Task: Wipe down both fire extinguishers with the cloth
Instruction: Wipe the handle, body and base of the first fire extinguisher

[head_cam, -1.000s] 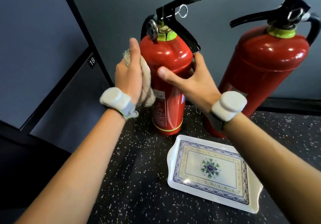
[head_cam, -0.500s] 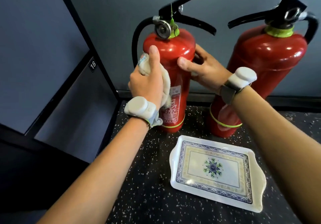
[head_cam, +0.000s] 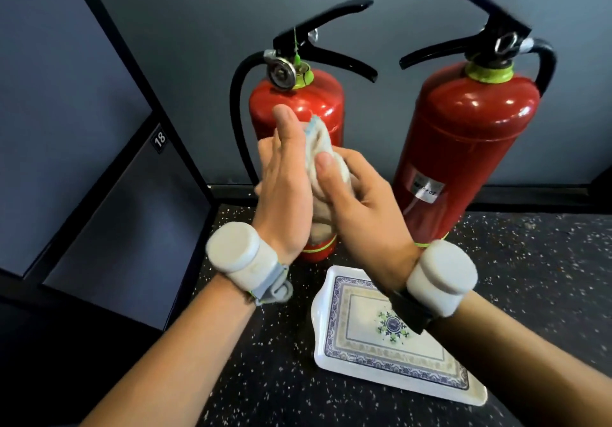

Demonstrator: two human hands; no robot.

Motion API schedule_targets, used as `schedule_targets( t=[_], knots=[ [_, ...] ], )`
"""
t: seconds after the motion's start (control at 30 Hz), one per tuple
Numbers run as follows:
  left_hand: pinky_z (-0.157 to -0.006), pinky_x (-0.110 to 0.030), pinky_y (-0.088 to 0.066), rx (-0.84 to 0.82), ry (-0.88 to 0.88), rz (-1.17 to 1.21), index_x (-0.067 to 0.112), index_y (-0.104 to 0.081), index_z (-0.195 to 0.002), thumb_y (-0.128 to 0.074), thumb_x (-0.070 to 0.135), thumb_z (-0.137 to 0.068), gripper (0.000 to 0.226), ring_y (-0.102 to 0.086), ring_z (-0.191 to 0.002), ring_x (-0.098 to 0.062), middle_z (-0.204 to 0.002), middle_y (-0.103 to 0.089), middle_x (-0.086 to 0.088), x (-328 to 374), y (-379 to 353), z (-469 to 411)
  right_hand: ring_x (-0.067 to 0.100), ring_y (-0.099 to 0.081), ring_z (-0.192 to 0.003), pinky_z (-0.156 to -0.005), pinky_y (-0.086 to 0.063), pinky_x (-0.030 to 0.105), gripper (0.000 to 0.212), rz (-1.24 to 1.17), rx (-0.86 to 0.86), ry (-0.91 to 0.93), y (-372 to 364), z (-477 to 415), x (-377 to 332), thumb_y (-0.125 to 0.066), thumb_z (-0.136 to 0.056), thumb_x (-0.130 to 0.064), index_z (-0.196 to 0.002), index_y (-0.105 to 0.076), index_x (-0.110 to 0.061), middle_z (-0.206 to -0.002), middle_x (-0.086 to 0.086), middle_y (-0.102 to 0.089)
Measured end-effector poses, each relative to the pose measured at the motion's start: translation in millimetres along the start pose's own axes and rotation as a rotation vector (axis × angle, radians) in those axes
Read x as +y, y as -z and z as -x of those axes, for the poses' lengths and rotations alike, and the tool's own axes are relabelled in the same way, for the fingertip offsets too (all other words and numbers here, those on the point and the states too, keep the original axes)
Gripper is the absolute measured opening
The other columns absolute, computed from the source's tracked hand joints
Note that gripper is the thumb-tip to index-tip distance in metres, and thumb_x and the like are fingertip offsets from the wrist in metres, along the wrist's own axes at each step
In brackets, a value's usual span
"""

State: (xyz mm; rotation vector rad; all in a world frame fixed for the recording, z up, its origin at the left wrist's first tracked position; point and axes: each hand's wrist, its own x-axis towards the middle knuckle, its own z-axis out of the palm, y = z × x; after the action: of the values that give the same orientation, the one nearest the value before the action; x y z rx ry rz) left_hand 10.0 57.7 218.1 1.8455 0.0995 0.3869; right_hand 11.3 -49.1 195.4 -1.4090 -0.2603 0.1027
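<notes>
From the head camera, the tray [head_cam: 397, 357] lies flat on the near part of the speckled counter [head_cam: 536, 287] with nothing in it; the right forearm crosses over its far corner. Two red extinguishers stand upright at the back against the grey wall: the left extinguisher [head_cam: 298, 105] and the right extinguisher [head_cam: 470, 135], well apart from each other.

The cloth [head_cam: 323, 158] is bunched between both hands in front of the left extinguisher. The left hand [head_cam: 284, 188] is flat against its left side, fingers straight and together. The right hand [head_cam: 361, 201] curls around it from the right, thumb pressed on top. Whether the cloth touches the cylinder is hard to tell.

Half a second ago the left hand pressed the cloth to the cylinder while the right steadied its far side; now both hands are off it, gathered on the cloth.
</notes>
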Motion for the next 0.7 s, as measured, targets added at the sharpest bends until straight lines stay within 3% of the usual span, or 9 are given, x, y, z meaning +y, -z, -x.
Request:
schedule_targets(
  t=[0.1, 0.2, 0.23, 0.3, 0.37, 0.43, 0.53, 0.6, 0.7],
  knots=[
    [-0.107, -0.042, -0.043, 0.177, -0.113, -0.265, 0.031, -0.065, -0.105, -0.029, 0.079, -0.089, 0.062, -0.054, -0.113, -0.01, -0.114, -0.052, 0.013, 9.6, 21.6, -7.1, 0.011, -0.061, -0.065, -0.06, -0.059, 0.038, 0.023, 0.128, 0.229, 0.024, 24.5, -8.5, 9.7, -0.056, -0.105, -0.042, -0.106, -0.067, -0.022, -0.077, -0.006, -0.069],
    [-0.102, -0.04, -0.049, 0.227, -0.301, -0.314, 0.024, -0.058, -0.117, -0.055, 0.062, -0.093, 0.045, -0.056, -0.114, -0.009, -0.121, -0.05, 0.009, 1.0, 41.8, -32.7, 0.025, -0.071, -0.078, -0.072, -0.06, 0.065, 0.038, 0.152, 0.449, -0.032, 46.8, -32.3, 15.7, -0.059, -0.092, -0.068, -0.107, -0.064, -0.033, -0.095, 0.002, -0.074],
    [-0.104, -0.04, -0.047, 0.182, -0.314, -0.286, 0.022, -0.055, -0.122, -0.058, 0.062, -0.092, 0.05, -0.055, -0.119, -0.009, -0.126, -0.053, 0.007, -6.4, 43.9, -42.5, 0.025, -0.073, -0.089, -0.082, -0.059, 0.063, 0.045, 0.185, 0.479, -0.052, 48.8, -41.2, 17.3, -0.059, -0.089, -0.072, -0.113, -0.065, -0.035, -0.104, 0.001, -0.075],
    [-0.108, -0.038, -0.047, 0.124, -0.293, -0.225, 0.02, -0.05, -0.132, -0.062, 0.063, -0.09, 0.062, -0.056, -0.124, -0.007, -0.134, -0.057, 0.005, -18.0, 41.5, -58.8, 0.017, -0.07, -0.108, -0.101, -0.055, 0.05, 0.045, 0.245, 0.48, 0.003, 36.8, -56.0, 10.2, -0.056, -0.096, -0.061, -0.129, -0.065, -0.031, -0.115, -0.006, -0.073],
    [-0.11, -0.038, -0.047, 0.133, -0.25, -0.238, 0.021, -0.045, -0.143, -0.063, 0.067, -0.086, 0.076, -0.055, -0.129, -0.01, -0.143, -0.053, 0.003, -28.9, 33.0, -67.6, 0.01, -0.066, -0.114, -0.105, -0.05, 0.036, 0.036, 0.296, 0.462, 0.103, 16.1, -74.3, 3.5, -0.053, -0.104, -0.045, -0.133, -0.065, -0.027, -0.122, -0.007, -0.07],
    [-0.112, -0.041, -0.044, 0.175, -0.273, -0.271, 0.018, -0.04, -0.149, -0.064, 0.068, -0.084, 0.085, -0.049, -0.137, -0.017, -0.15, -0.046, -0.002, -37.9, 23.5, -69.8, 0.008, -0.064, -0.115, -0.101, -0.047, 0.026, 0.031, 0.319, 0.488, 0.132, -4.9, -85.7, -4.9, -0.05, -0.106, -0.041, -0.129, -0.068, -0.028, -0.125, -0.007, -0.071],
    [-0.112, -0.042, -0.043, 0.264, -0.345, -0.283, 0.011, -0.04, -0.148, -0.063, 0.058, -0.09, 0.078, -0.045, -0.139, -0.023, -0.15, -0.045, -0.007, -44.7, 11.5, -68.7, 0.009, -0.066, -0.106, -0.089, -0.047, 0.022, 0.026, 0.274, 0.538, 0.075, -10.7, -88.3, 13.4, -0.046, -0.108, -0.043, -0.117, -0.069, -0.035, -0.111, -0.01, -0.074],
    [-0.11, -0.042, -0.043, 0.313, -0.371, -0.287, 0.01, -0.044, -0.145, -0.062, 0.056, -0.091, 0.073, -0.047, -0.137, -0.024, -0.147, -0.047, -0.008, -45.1, 6.7, -68.2, 0.021, -0.068, -0.105, -0.084, -0.044, 0.027, 0.032, 0.315, 0.537, -0.028, -4.8, -77.0, 49.1, -0.042, -0.107, -0.047, -0.118, -0.069, -0.034, -0.111, -0.002, -0.075],
    [-0.11, -0.038, -0.043, 0.351, -0.389, -0.289, 0.008, -0.046, -0.143, -0.063, 0.053, -0.092, 0.071, -0.048, -0.135, -0.023, -0.145, -0.05, -0.008, -45.7, 3.1, -69.0, 0.031, -0.063, -0.118, -0.081, -0.032, 0.023, 0.033, 0.404, 0.476, -0.262, 4.9, -56.6, 98.2, -0.043, -0.109, -0.038, -0.128, -0.068, -0.029, -0.127, 0.004, -0.072]
  ],
)
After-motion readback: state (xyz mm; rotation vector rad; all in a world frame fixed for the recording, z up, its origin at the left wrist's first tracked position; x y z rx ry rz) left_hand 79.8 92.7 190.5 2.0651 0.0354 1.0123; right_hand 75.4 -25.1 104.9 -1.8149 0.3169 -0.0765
